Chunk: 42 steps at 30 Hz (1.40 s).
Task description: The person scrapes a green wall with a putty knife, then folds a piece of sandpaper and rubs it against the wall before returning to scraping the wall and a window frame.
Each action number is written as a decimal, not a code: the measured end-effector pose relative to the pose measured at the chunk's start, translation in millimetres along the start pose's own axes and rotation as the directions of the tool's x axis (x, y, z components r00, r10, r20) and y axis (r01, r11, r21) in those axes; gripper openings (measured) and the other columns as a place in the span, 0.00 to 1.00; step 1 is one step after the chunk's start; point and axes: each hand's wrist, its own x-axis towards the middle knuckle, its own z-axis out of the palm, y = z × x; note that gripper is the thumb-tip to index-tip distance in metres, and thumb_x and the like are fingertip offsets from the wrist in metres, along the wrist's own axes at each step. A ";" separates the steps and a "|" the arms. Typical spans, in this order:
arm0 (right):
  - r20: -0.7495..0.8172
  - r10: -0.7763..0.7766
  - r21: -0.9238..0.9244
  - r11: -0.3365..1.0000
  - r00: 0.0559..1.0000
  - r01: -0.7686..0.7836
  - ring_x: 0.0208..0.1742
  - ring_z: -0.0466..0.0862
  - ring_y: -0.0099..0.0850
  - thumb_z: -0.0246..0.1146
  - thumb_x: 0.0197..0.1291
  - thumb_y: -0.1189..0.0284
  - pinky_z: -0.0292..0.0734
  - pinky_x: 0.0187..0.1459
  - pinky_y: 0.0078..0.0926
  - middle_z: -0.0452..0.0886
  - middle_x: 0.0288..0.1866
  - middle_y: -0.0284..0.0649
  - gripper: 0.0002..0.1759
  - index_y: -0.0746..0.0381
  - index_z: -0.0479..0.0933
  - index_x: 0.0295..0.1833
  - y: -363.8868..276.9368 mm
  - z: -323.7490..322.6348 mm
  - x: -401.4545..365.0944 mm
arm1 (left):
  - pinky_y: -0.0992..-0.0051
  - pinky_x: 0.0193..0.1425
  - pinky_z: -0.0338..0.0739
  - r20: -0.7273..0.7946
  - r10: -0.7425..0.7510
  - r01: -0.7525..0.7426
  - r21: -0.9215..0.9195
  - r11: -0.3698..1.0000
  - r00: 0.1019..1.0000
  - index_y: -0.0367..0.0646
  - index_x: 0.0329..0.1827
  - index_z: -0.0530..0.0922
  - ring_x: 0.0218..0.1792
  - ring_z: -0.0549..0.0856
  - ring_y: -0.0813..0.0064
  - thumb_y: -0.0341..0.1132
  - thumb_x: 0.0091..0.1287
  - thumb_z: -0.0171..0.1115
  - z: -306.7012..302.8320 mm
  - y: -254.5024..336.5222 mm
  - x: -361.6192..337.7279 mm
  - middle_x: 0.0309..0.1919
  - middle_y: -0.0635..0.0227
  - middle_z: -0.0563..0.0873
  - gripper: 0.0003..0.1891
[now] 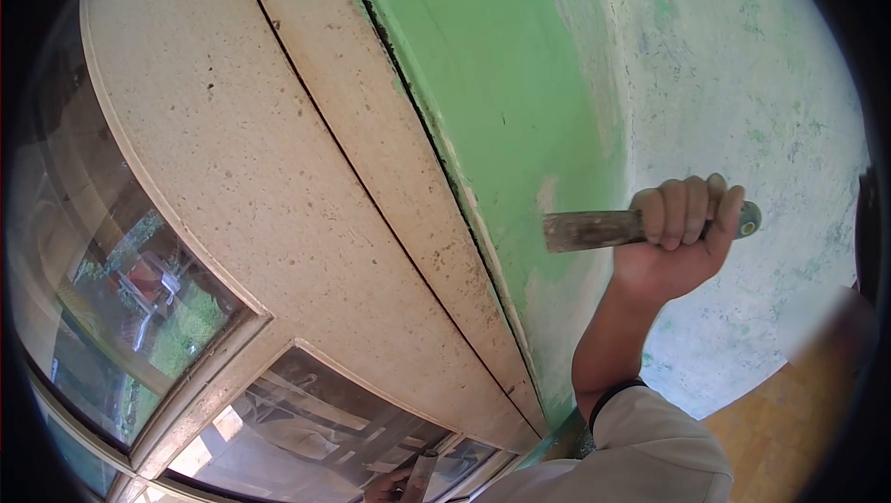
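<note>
My right hand (682,229) is raised at the right, its fingers wrapped around the dark handle of a scraper. The scraper's worn, stained blade (591,231) points left, in front of the green wall band (501,85). Whether the blade touches the wall cannot be made out. A rounded handle end with a yellow ring sticks out past my fingers. My left hand does not show. Low in the window, a dim hand shape with a blade-like tool looks like a reflection.
Pale speckled boards (251,132) with dark seams cross the left and middle. Framed window glass (139,299) lies at the left and bottom. A whitish wall (742,85) with green patches fills the right. Tan flooring (775,433) shows at lower right.
</note>
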 end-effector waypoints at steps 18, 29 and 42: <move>0.017 0.001 0.003 1.000 1.000 -0.002 0.15 0.55 0.20 0.41 0.72 0.66 0.52 0.17 0.20 0.58 0.17 0.28 0.14 0.53 0.57 0.29 0.5 7.4 3.2 | 0.84 0.23 0.52 0.017 -0.043 0.043 -0.026 0.999 0.999 0.38 0.46 0.83 0.20 0.62 0.91 0.35 0.62 0.63 -3.3 -9.6 -1.6 0.18 0.85 0.69 0.12; 0.046 0.017 -0.021 1.000 0.999 -0.016 0.15 0.55 0.19 0.42 0.73 0.65 0.55 0.18 0.19 0.57 0.16 0.28 0.16 0.56 0.62 0.30 9.5 7.4 0.8 | 0.84 0.22 0.51 -0.052 0.061 -0.059 0.047 0.997 0.997 0.38 0.44 0.84 0.19 0.61 0.91 0.36 0.63 0.64 2.4 0.6 -2.1 0.17 0.86 0.67 0.12; -0.006 0.100 -0.096 0.990 0.995 -0.100 0.15 0.56 0.19 0.41 0.73 0.65 0.53 0.17 0.19 0.57 0.16 0.28 0.16 0.56 0.61 0.30 19.2 9.7 -2.1 | 0.84 0.22 0.50 -0.006 -0.011 0.011 -0.009 1.000 1.000 0.38 0.42 0.83 0.19 0.61 0.91 0.35 0.63 0.64 -2.4 -12.3 -2.4 0.18 0.85 0.67 0.11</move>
